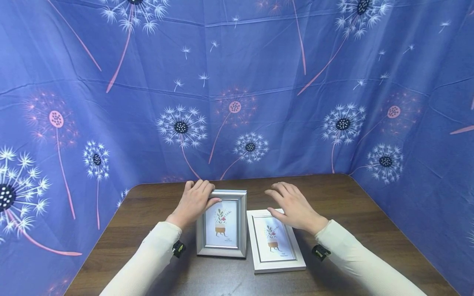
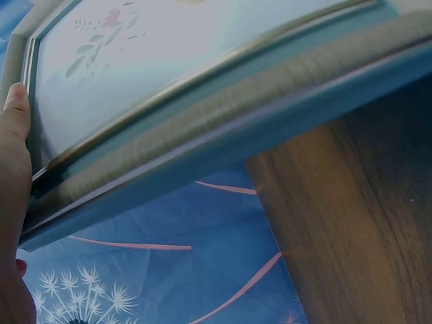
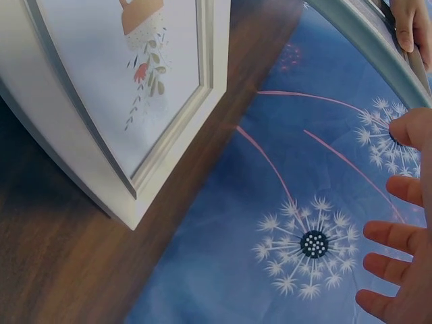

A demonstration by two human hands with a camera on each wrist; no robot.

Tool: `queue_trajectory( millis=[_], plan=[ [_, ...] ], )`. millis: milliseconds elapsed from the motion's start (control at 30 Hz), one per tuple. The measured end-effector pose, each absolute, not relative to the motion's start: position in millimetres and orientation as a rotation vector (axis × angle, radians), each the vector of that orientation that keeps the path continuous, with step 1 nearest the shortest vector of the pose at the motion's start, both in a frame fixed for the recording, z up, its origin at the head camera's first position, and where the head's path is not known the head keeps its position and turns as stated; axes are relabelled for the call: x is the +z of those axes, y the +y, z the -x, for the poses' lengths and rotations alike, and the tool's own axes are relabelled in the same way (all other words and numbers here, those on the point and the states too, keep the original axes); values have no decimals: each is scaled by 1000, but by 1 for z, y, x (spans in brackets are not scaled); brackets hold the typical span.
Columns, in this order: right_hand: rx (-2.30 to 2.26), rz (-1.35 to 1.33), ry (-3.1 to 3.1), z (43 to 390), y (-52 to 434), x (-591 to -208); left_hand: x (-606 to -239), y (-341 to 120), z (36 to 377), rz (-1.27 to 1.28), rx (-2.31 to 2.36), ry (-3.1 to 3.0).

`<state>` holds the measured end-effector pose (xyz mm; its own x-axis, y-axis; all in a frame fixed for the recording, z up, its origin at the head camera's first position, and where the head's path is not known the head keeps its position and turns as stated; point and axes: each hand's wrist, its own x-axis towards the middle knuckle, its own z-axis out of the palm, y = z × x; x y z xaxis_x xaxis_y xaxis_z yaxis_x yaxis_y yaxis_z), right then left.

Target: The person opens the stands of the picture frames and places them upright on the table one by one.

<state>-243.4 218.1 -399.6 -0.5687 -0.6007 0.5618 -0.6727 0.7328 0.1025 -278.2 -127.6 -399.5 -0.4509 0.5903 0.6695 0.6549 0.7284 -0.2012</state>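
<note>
On the table (image 1: 333, 197), the left hand (image 1: 192, 202) gripped the grey frame (image 1: 223, 224) by its top-left corner, upright beside the flat white frame (image 1: 275, 242); right hand (image 1: 294, 207) hovered open above; rigid, likely glass-fronted, best held by edges.

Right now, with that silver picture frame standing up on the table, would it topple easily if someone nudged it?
Probably yes. The silver picture frame stands upright on its narrow bottom edge, and the left hand grips its top corner, which suggests it needs steadying. It looks rigid, not floppy. If its front is glazed, it may break in a fall. The white picture frame lying flat looks far steadier.
</note>
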Motion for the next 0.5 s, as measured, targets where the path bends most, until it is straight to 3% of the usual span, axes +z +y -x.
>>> queue_trajectory(
  millis=[500],
  plan=[
    [165,-947,-2348,241,222,-395,-388,-125,274,932,-30,-2117]
  ],
)
